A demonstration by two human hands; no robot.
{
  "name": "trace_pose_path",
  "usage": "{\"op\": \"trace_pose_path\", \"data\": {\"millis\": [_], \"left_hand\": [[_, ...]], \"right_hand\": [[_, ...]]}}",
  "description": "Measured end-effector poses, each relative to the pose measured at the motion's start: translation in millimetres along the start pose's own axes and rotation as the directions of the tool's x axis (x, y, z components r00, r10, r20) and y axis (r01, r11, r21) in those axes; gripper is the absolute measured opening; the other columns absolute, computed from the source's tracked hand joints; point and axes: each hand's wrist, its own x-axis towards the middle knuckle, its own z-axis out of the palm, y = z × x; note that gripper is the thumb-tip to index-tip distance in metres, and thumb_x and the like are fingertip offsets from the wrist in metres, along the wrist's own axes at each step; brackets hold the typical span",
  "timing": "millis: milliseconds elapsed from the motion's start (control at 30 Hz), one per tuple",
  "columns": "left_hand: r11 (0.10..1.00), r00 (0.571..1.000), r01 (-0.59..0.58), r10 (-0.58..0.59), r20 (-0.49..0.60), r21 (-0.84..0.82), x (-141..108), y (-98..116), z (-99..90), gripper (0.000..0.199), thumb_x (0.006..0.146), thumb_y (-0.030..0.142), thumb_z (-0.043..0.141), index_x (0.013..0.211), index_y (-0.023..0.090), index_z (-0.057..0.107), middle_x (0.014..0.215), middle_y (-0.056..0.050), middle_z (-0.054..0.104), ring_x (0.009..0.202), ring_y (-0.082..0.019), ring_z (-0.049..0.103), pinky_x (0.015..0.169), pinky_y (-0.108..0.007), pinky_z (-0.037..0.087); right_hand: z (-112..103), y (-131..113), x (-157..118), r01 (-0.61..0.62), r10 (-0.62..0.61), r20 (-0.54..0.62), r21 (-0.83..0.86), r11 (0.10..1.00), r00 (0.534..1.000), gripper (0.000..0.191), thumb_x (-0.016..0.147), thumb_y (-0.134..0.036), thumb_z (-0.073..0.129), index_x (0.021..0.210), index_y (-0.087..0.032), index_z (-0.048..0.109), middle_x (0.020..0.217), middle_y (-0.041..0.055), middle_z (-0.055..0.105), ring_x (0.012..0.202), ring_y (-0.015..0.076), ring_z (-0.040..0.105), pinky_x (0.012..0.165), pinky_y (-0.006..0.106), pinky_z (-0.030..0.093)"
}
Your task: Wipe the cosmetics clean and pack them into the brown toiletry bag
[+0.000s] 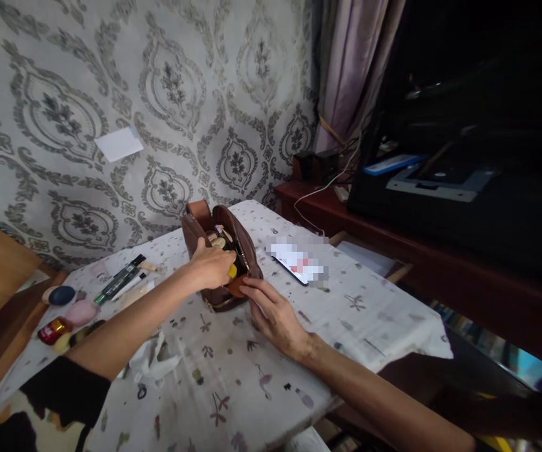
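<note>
A brown leather-look toiletry bag stands unzipped on the table, with several small items inside. My left hand reaches into its opening from the left. Those fingertips are partly hidden in the bag, beside a small yellow item, and I cannot tell whether they grip anything. At the near end of the bag, my right hand pinches the orange-brown end tab between thumb and fingers.
A lit phone lies right of the bag. On the left are slim cosmetic tubes, a pink sponge-like piece, a red jar and crumpled white paper. A dark screen stands on the red-brown cabinet.
</note>
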Motion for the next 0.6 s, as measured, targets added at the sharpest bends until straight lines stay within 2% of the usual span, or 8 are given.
{"op": "trace_pose_path", "data": {"millis": [267, 600], "left_hand": [[0.998, 0.995, -0.013, 0.007, 0.103, 0.062, 2, 10, -3.3, 0.022, 0.079, 0.012, 0.061, 0.099, 0.021, 0.066, 0.099, -0.012, 0.075, 0.107, -0.034, 0.063, 0.098, -0.057, 0.034], [0.995, 0.970, -0.035, 0.012, 0.243, 0.091, 8, 19, -9.3, 0.020, 0.086, 0.017, 0.059, 0.104, 0.016, 0.066, 0.116, -0.018, 0.072, 0.107, -0.034, 0.064, 0.099, -0.060, 0.030]], "right_hand": [[0, 0, 0, 0.009, -0.009, -0.004, -0.005, 1.000, 1.000, 0.043, 0.096, -0.007, 0.040, 0.134, -0.024, 0.052, 0.129, 0.0144, 0.061, 0.119, 0.0225, 0.063, 0.098, 0.038, 0.057], [-1, 1, 0, 0.017, -0.017, 0.002, -0.006, 1.000, 1.000, 0.045, 0.096, -0.007, 0.041, 0.137, -0.025, 0.051, 0.127, 0.0146, 0.062, 0.119, 0.0232, 0.064, 0.098, 0.038, 0.058]]}}
